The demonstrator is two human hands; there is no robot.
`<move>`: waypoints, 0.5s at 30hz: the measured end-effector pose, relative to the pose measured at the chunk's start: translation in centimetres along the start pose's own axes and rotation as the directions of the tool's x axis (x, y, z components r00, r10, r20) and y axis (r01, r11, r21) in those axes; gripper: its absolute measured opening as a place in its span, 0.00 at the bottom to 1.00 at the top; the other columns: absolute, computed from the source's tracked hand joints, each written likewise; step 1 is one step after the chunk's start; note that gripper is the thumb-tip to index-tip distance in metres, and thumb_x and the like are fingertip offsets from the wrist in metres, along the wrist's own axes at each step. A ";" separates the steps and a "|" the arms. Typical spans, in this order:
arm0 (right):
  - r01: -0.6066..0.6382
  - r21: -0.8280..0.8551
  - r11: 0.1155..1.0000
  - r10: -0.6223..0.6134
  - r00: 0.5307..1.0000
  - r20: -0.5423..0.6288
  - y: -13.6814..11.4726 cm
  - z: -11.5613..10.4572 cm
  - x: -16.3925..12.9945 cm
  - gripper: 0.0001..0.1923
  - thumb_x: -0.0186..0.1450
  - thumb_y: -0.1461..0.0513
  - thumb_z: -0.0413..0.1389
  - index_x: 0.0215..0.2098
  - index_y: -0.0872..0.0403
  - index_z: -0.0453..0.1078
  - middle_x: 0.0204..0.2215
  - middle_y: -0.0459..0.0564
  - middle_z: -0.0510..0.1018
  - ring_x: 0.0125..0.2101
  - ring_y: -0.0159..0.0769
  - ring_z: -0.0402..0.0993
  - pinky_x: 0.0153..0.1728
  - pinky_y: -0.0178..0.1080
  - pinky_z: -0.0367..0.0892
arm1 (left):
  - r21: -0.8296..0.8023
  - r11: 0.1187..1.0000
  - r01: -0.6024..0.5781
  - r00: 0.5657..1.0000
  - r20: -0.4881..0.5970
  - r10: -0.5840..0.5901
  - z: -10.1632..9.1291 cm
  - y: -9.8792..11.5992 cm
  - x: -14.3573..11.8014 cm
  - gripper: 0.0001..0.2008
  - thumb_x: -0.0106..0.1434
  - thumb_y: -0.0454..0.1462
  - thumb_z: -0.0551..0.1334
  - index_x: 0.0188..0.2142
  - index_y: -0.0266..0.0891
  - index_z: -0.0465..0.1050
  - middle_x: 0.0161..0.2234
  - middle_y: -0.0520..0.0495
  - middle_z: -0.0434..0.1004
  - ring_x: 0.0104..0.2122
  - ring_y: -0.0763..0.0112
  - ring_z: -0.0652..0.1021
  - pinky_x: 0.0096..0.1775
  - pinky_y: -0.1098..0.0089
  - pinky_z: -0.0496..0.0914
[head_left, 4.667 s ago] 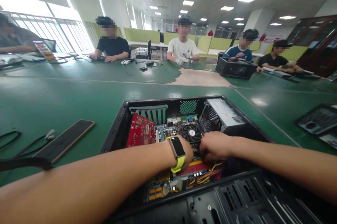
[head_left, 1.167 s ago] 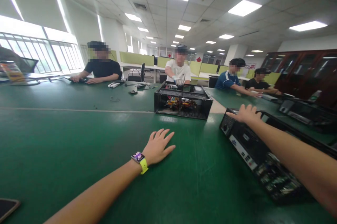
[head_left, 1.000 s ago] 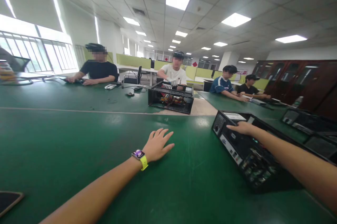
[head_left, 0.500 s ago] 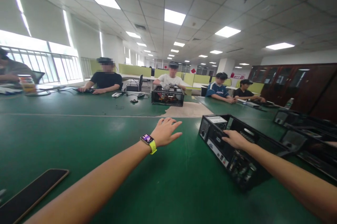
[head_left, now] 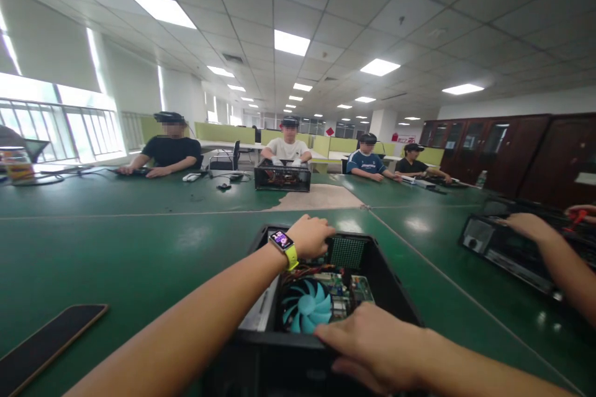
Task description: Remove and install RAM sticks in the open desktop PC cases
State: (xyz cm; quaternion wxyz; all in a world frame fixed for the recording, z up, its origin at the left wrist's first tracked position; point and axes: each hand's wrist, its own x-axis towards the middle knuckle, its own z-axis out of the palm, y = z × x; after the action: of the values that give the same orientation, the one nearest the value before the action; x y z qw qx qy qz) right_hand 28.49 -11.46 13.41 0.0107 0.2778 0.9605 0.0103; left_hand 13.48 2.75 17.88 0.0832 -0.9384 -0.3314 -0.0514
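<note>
open black sheet-metal computer case [head_left: 372,273], box-shaped, lying directly before the wearer on the green, glossy bench [head_left: 116,248]. inside it show a round fan with translucent blue blades [head_left: 305,313], a green circuit board [head_left: 347,288] and a bundle of red and yellow wires [head_left: 311,268]; the far wall carries a perforated green mesh panel [head_left: 348,252]. the left hand [head_left: 311,237], its wrist banded by a watch with a yellow-green strap [head_left: 285,246], is curled over the far rim of the case, fingers bent down onto the edge. the right hand [head_left: 372,347] lies on the near rim, fingers stretched flat along the black metal; whether it grips the edge cannot be told. a flat dark phone with a copper-coloured border [head_left: 46,344] rests on the bench at lower left, well apart from the case. a second black case [head_left: 507,248] stands to the right, with another person's hand [head_left: 526,225] on it. a third case [head_left: 282,176] sits across the bench in front of a seated person in a white shirt [head_left: 287,147].

compared with half a second earlier: the case then stood off to the right under the right hand alone, while the left hand hovered open above bare bench; now the case is centred and both hands are on its rims.
</note>
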 end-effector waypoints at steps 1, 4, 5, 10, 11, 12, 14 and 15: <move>0.040 0.000 0.999 -0.040 0.999 0.002 -1.1 0.3 0.3 0.12 0.65 0.57 0.50 0.46 0.53 0.61 0.32 0.45 0.76 0.25 0.33 0.70 0.20 0.35 0.52 | -0.015 1.000 0.012 0.992 0.127 -0.010 0.3 0.1 -0.2 0.16 0.58 0.38 0.57 0.45 0.43 0.73 0.44 0.41 0.75 0.43 0.57 0.74 0.44 0.59 0.66; 0.144 0.068 0.987 -0.146 0.989 0.014 -3.2 0.3 1.3 0.11 0.68 0.59 0.45 0.46 0.51 0.64 0.27 0.41 0.75 0.20 0.27 0.66 0.17 0.33 0.49 | -0.078 0.997 0.009 0.920 0.392 0.022 1.7 0.2 -1.2 0.09 0.54 0.40 0.62 0.34 0.43 0.79 0.33 0.46 0.80 0.32 0.63 0.77 0.32 0.68 0.69; 0.163 0.115 0.980 -0.166 0.986 0.018 -3.4 -0.1 1.7 0.11 0.69 0.59 0.44 0.45 0.50 0.66 0.26 0.40 0.75 0.20 0.26 0.65 0.17 0.32 0.50 | -0.104 0.995 0.007 0.891 0.451 0.041 2.4 0.2 -1.6 0.09 0.53 0.40 0.63 0.34 0.44 0.79 0.32 0.48 0.81 0.30 0.65 0.77 0.31 0.70 0.69; -0.176 0.034 0.984 0.161 0.952 0.260 0.5 -3.1 5.5 0.13 0.63 0.55 0.51 0.35 0.51 0.76 0.27 0.47 0.78 0.27 0.35 0.73 0.24 0.33 0.60 | -0.119 0.990 0.072 0.794 0.608 0.015 5.7 -0.3 -3.5 0.11 0.51 0.31 0.62 0.34 0.44 0.79 0.28 0.50 0.81 0.26 0.69 0.77 0.26 0.74 0.69; -0.264 -0.060 0.963 0.269 0.906 0.327 1.8 -3.0 6.5 0.13 0.59 0.55 0.54 0.35 0.53 0.76 0.29 0.50 0.79 0.29 0.39 0.74 0.24 0.35 0.62 | -0.097 0.991 0.088 0.786 0.618 -0.009 6.3 -0.5 -3.7 0.11 0.50 0.30 0.63 0.32 0.43 0.80 0.27 0.48 0.81 0.25 0.67 0.77 0.26 0.73 0.69; -0.317 -0.138 0.938 0.346 0.852 0.392 3.0 -2.4 7.6 0.13 0.56 0.56 0.57 0.36 0.54 0.77 0.31 0.53 0.79 0.31 0.43 0.75 0.25 0.37 0.65 | -0.074 0.992 0.101 0.785 0.618 -0.034 6.8 -0.7 -3.8 0.10 0.49 0.30 0.63 0.31 0.41 0.80 0.27 0.46 0.81 0.25 0.65 0.78 0.26 0.71 0.70; -0.369 -0.206 0.906 0.422 0.771 0.477 4.8 -0.2 9.5 0.17 0.51 0.57 0.60 0.37 0.57 0.77 0.33 0.57 0.79 0.33 0.48 0.76 0.27 0.40 0.68 | -0.036 0.993 0.113 0.804 0.591 -0.071 7.7 -1.0 -3.8 0.10 0.47 0.31 0.65 0.31 0.39 0.80 0.29 0.40 0.81 0.28 0.59 0.79 0.29 0.67 0.72; -0.380 -0.198 0.903 0.427 0.754 0.500 5.4 1.1 10.2 0.19 0.49 0.56 0.61 0.37 0.57 0.77 0.34 0.57 0.79 0.34 0.49 0.76 0.29 0.41 0.69 | -0.027 0.993 0.114 0.816 0.572 -0.078 8.2 -1.1 -3.8 0.11 0.46 0.31 0.66 0.31 0.38 0.80 0.31 0.38 0.81 0.30 0.56 0.79 0.30 0.65 0.73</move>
State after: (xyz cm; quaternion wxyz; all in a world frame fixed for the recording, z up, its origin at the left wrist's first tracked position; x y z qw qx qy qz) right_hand 22.77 -1.43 12.32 0.2852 0.4695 0.8352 -0.0246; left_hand 10.23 2.85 9.36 -0.0504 -0.8949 -0.3864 0.2174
